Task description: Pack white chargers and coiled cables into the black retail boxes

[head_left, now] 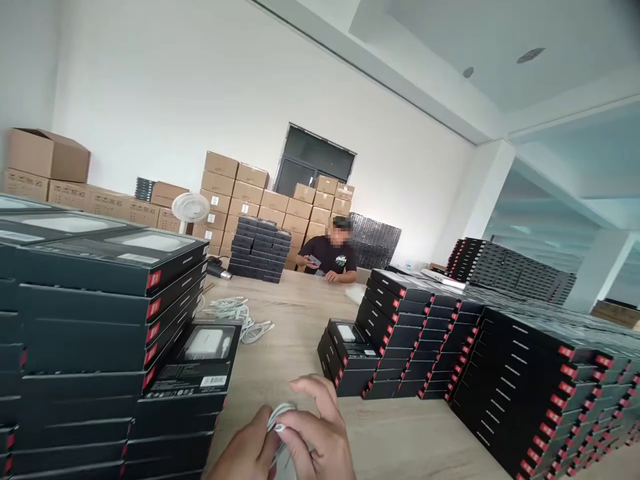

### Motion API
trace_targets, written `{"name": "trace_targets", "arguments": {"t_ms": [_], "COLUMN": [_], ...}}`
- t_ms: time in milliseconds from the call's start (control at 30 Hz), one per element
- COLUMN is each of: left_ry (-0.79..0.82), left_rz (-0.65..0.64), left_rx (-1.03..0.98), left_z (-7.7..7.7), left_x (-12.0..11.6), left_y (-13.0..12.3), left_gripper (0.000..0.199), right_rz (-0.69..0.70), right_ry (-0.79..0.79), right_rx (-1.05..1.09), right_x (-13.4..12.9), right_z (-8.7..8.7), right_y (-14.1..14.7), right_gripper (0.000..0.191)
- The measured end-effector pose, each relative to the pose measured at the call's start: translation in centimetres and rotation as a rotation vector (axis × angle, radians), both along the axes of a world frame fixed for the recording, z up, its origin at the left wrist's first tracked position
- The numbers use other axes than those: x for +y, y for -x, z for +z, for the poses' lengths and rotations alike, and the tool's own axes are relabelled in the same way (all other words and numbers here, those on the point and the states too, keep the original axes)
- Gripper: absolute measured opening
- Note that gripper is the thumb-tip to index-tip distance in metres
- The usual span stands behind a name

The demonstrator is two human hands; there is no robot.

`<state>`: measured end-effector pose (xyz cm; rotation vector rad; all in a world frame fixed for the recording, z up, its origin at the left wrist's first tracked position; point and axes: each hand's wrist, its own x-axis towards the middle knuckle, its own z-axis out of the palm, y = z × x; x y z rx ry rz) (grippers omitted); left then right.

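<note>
A coiled white cable [281, 415] is held low over the near part of the table, between my two hands. My left hand [247, 447] is closed round the coil, with the thumb on top. My right hand [320, 433] pinches the cable near a small white end, its index finger raised and curved away. The lower part of the coil is partly hidden by the fingers. Beyond my hands, a loose pile of white cables [237, 317] lies on the wooden table [280, 353].
Tall stacks of black boxes [85, 340] stand close on my left. More black boxes with red tabs [400, 333] fill the right side. Across the table sits a person [333, 257] holding a small item. A white fan [191, 208] and brown cartons [250, 193] are behind.
</note>
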<state>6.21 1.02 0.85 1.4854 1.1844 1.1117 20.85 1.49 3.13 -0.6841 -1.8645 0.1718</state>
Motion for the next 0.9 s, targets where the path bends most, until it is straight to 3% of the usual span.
{"name": "trace_targets", "arguments": {"t_ms": [67,167,267,333,433,500,600,700,767,900], "left_ry": [0.036,0.181,0.189,0.120,-0.034,-0.084,0.023,0.175,0.249,0.235], "left_rz": [-0.034,-0.101,-0.113,-0.096,-0.113,-0.132,-0.138,-0.187,-0.225,-0.260], "left_rx": [-0.048,-0.141,-0.090,0.001,0.109,0.108,-0.004,-0.120,-0.153,-0.149], "left_z": [1.0,2.2,2.3,1.9,1.4,1.3,1.8,2.6,3.0,2.9], "left_x": [-0.7,-1.3,-1.4,-1.3,-1.4,-1.4,-1.5,-1.8,-1.9,-2.0], "left_y": [-0.1,-0.7,-1.3,-1.2,-0.9,-0.8,-1.1,-1.6,-1.8,-1.9], "left_gripper": [0.038,0.040,0.039,0.037,0.029,0.026,0.032,0.037,0.038,0.041], "right_rz": [0.045,0.043,0.111,0.121,0.157,0.179,0.215,0.447,0.514,0.235], "right_ry": [0.091,0.354,0.454,0.426,0.267,0.212,0.391,0.760,0.882,0.770], "right_rx": [0.125,0.429,0.675,0.602,0.244,0.147,0.314,0.384,0.384,0.588], "right_x": [-0.7,-0.5,0.1,-0.3,-1.5,-1.8,-1.0,0.1,0.4,1.2], "right_z": [0.4,0.2,-0.4,-0.2,0.8,1.2,0.9,0.3,0.0,-0.4], "right_y": [-0.1,-0.7,-1.2,-1.2,-0.8,-0.8,-1.1,-1.4,-1.4,-1.4], "right_gripper": [0.016,0.013,0.015,0.011,0.013,0.016,0.023,0.046,0.044,0.042]}}
